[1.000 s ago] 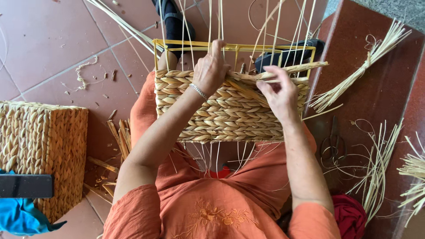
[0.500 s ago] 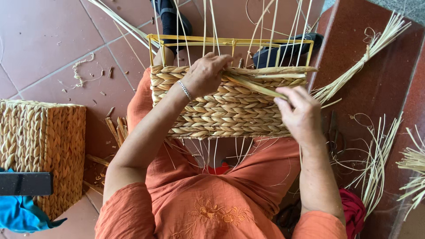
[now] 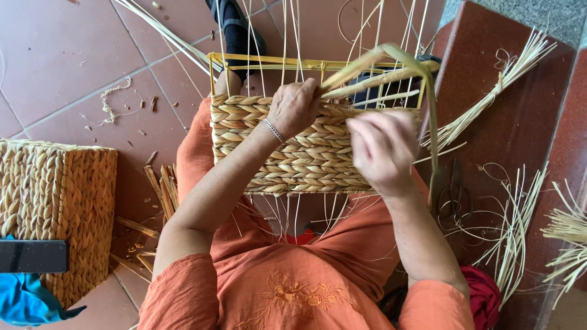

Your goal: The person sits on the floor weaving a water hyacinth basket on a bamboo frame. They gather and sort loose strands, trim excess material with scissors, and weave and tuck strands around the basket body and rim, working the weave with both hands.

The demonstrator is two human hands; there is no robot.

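Note:
A half-woven straw basket (image 3: pixel 306 159) on a yellow wire frame (image 3: pixel 263 61) rests on my lap, with thin upright stakes rising from its rim. My left hand (image 3: pixel 295 107) presses on the top woven row and pinches a flat straw strand (image 3: pixel 397 54). The strand arcs up to the right, then drops along the basket's right side. My right hand (image 3: pixel 380 150) is blurred in front of the woven wall, just left of the hanging strand. Its fingers are curled, and I cannot make out whether they grip the strand.
A finished woven basket (image 3: pixel 58 201) stands at the left on the red tile floor, with blue cloth (image 3: pixel 27 302) by it. Loose straw bundles (image 3: pixel 520 244) and scissors (image 3: pixel 454 195) lie on the dark red step at the right. A dark-shod foot (image 3: pixel 238 27) is beyond the frame.
The strand has been pulled up into a high loop over the frame's right corner. My right hand moved left and down in front of the basket wall. My left hand stayed at the rim.

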